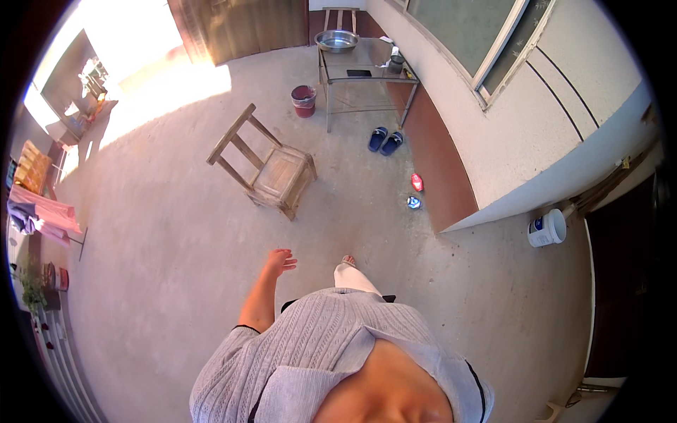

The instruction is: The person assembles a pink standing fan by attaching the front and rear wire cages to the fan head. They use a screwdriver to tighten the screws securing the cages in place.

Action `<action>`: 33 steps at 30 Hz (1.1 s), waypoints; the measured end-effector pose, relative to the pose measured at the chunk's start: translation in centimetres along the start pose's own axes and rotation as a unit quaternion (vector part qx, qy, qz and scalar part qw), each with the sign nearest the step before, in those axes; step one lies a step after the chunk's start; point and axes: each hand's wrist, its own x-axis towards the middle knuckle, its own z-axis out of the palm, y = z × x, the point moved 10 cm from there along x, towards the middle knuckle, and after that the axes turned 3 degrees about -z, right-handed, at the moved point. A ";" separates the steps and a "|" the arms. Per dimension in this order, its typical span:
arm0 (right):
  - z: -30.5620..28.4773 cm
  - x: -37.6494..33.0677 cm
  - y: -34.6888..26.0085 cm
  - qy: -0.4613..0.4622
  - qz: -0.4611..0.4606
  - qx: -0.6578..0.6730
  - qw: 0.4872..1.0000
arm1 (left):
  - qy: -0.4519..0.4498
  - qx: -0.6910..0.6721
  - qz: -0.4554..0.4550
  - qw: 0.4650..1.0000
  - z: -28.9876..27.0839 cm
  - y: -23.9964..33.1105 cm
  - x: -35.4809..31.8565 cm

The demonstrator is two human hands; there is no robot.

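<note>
My left hand [281, 261] hangs out in front of me over the concrete floor [176, 282], fingers loosely apart and holding nothing. Nearest to it, a little farther ahead, stands a worn wooden chair [281, 173] with an open slatted back. The hand and the chair are apart. My right hand is out of sight, and the right arm cannot be seen beyond the sleeve. One foot [348, 260] in light trousers shows ahead of my body.
A glass-topped table [371, 53] at the back carries a metal basin [337, 41] and a dark flat object. A red bucket [304, 101], blue slippers [385, 141] and two small packets stand near the wall. A white bucket [547, 228] is at right; pink cloth [49, 211] hangs left.
</note>
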 end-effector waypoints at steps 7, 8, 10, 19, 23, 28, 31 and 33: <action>7.5 17.4 -31.2 -0.058 -0.062 0.048 0.995 | 0.143 -0.015 -0.140 0.980 -2.4 -2.6 1.3; 9.4 17.9 -35.7 -0.076 -0.085 0.032 0.993 | 0.152 -0.013 -0.149 0.977 -2.6 -3.3 0.6; 12.2 20.3 -45.0 -0.113 -0.145 0.023 0.983 | 0.148 -0.007 -0.141 0.979 -1.9 -3.3 0.7; 20.0 30.2 -74.0 -0.119 -0.245 -0.054 0.961 | 0.131 0.411 0.163 0.887 11.1 12.5 5.9; 17.4 34.9 -84.2 -0.005 -0.337 -0.209 0.918 | 0.140 0.097 0.074 0.983 16.0 21.9 15.5; 17.7 41.0 -97.4 -0.010 -0.368 -0.230 0.901 | 0.123 -0.112 0.034 0.986 20.3 34.5 24.6; 17.0 47.3 -105.3 0.036 -0.393 -0.282 0.874 | 0.135 -0.144 0.068 0.978 23.9 41.1 25.4; 18.5 50.8 -109.0 0.027 -0.394 -0.297 0.870 | 0.163 -0.165 0.052 0.971 24.1 39.6 24.3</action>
